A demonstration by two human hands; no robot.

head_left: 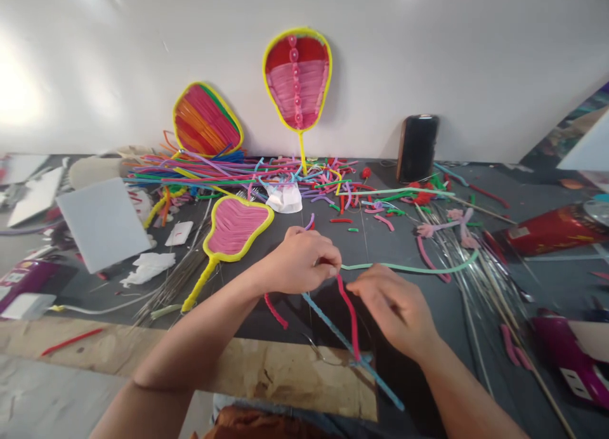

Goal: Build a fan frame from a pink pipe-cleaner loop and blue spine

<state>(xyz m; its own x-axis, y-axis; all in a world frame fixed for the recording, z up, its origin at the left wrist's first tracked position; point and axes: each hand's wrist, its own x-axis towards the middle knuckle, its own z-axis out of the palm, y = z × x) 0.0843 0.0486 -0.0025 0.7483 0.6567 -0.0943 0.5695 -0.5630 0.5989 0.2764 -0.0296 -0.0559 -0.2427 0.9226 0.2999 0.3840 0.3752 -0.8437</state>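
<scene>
While the left hand (299, 261) pinches the red pipe cleaner (351, 318), the right hand (392, 309) nips it too; blue stick (333, 332) crosses just beneath, pink fan (235, 226) lies beyond.

Left hand (299, 261) and right hand (392, 309) pinch a red pipe cleaner (351, 315) — blue stick (333, 330) beneath.

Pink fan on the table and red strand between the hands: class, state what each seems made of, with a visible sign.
Pink fan: apparently fuzzy pipe cleaners, shown by ridged matte pink rows inside a yellow rim. Red strand, pinched between left hand and right hand: likely a chenille stem too, fuzzy and holding its bend, so probably wire-cored.
</scene>
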